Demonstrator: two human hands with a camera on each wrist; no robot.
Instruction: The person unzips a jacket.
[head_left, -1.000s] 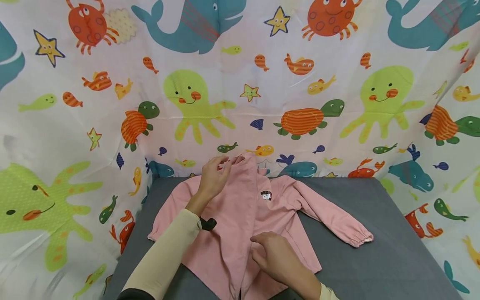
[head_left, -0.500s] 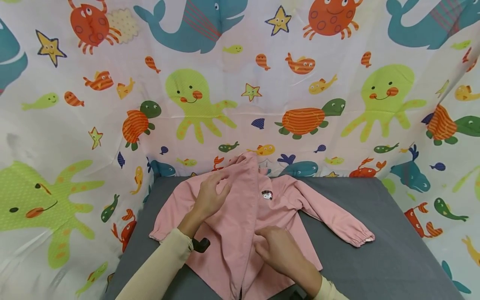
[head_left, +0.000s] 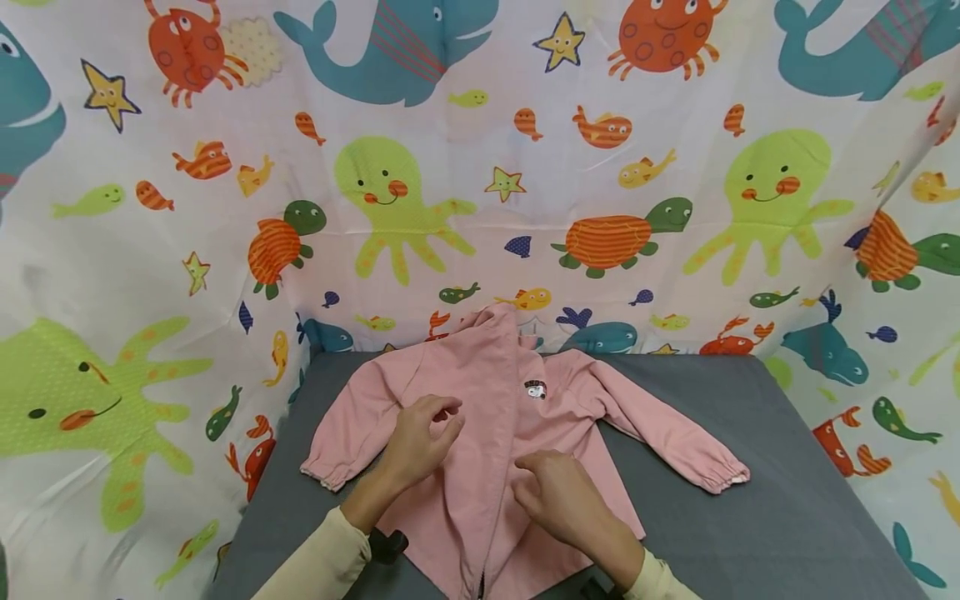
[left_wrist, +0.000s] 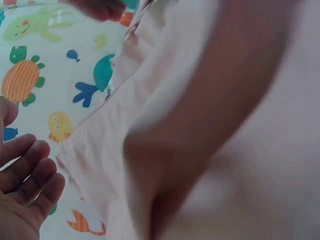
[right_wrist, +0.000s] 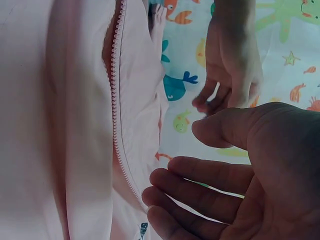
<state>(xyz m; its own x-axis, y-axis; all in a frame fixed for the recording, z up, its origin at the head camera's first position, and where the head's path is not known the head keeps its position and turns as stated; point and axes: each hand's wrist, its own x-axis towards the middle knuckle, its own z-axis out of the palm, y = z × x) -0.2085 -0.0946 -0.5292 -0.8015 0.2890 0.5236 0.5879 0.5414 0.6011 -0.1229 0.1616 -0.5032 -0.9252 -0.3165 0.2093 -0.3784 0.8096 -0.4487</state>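
Observation:
A pink zip jacket [head_left: 476, 392] lies front up, its sleeves spread to both sides. A small black-and-white cartoon patch [head_left: 536, 389] sits on its chest. My left hand [head_left: 423, 437] hovers over the jacket's left half, fingers loosely bent and holding nothing. Over the lower right half is my right hand [head_left: 562, 496], also holding nothing, with relaxed fingers. In the right wrist view, the zipper teeth [right_wrist: 116, 90] run along one front edge. The left wrist view shows the left fingers [left_wrist: 37, 167] beside the pink cloth.
The jacket rests on a grey-covered table [head_left: 697, 408]. A white curtain [head_left: 480, 108] printed with sea animals hangs behind it and along both sides. The jacket's collar end [head_left: 491, 317] reaches the curtain's foot. A dark wrist strap [head_left: 387, 547] shows at the left cuff.
My left hand has drawn back from near the collar toward the middle of the jacket, uncovering the left sleeve. The right hand has shifted slightly up and right.

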